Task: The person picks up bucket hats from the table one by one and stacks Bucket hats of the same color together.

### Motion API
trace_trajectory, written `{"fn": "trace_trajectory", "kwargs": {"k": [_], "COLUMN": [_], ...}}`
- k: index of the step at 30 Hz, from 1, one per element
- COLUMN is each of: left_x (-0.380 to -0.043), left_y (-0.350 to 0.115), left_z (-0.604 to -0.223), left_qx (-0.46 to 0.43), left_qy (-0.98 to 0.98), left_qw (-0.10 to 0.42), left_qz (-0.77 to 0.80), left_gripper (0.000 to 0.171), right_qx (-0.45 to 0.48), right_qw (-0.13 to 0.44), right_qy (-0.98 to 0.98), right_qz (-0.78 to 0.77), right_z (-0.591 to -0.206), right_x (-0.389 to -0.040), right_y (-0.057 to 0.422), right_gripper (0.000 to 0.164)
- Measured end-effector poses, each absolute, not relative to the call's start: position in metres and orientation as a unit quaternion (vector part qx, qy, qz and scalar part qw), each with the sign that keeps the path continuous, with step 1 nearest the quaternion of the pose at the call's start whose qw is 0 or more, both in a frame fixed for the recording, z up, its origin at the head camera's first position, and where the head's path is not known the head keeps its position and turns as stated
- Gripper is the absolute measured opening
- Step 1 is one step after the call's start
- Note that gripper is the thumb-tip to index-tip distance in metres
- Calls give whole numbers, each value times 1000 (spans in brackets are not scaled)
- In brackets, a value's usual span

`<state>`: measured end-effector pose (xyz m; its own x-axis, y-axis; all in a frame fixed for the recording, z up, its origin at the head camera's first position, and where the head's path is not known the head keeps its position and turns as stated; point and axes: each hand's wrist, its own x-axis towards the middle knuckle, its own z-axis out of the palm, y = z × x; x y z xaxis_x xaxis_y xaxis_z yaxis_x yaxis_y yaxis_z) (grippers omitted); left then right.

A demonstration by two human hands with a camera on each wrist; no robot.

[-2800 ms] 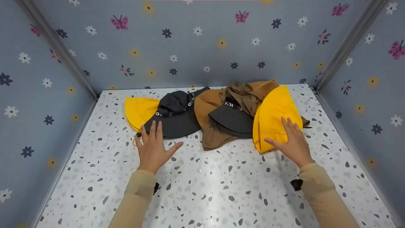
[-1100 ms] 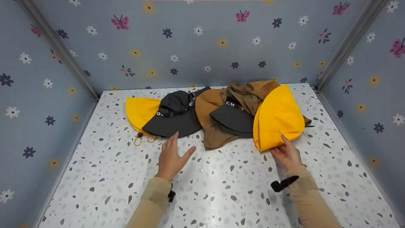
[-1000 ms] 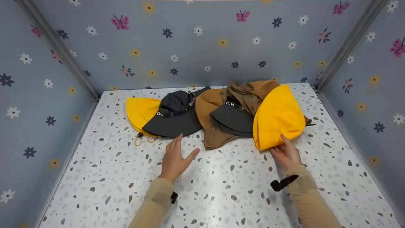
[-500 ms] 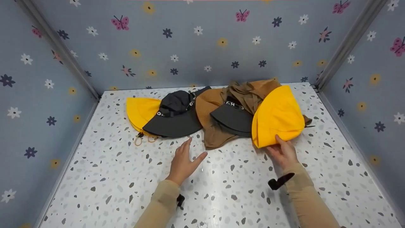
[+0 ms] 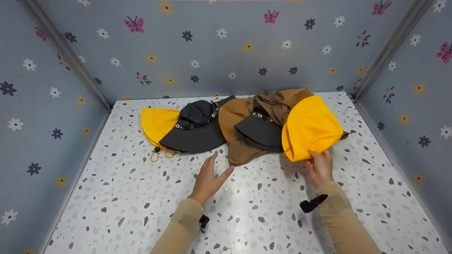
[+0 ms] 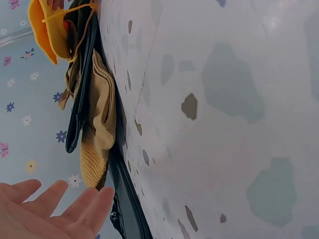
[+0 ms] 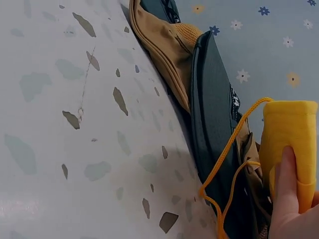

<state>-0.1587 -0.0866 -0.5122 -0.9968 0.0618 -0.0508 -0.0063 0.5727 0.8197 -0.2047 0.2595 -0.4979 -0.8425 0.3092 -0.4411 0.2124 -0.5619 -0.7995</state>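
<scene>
Legible marking: "F-14" on the dark-brimmed hat; white lettering on the black hat reads only in part. Right hand pinches the near edge of the right-end yellow hat, which extends forward of it. Left hand, fingers extended, holds nothing.

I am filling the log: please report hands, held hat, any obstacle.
Right hand pinches rightmost yellow hat. Left hand holds nothing. Orange cord dangles, might snag.
</scene>
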Motion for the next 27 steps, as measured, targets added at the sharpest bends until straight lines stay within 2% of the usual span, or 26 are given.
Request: {"fn": "trace_trajectory", "kwargs": {"k": [8,19,27], "left_x": [-158,-159,-162], "left_y": [-81,-79,-75], "left_z": [-505,-503,-499], "left_qx": [41,14,-7], "left_qy": [849,800,737], "left_qw": [65,96,120], "left_qz": [523,592,665], "left_gripper": [88,84,74], "right_qx": [-235,-205,-162], "right_qw": [55,86,105], "right_qy": [-445,-426,-421], "right_qz": [862,877,886], "right_z": [-483,-468,-459], "right_x": [-202,-197,-191], "right_y": [255,241,230], "right_gripper": [52,40,41]}}
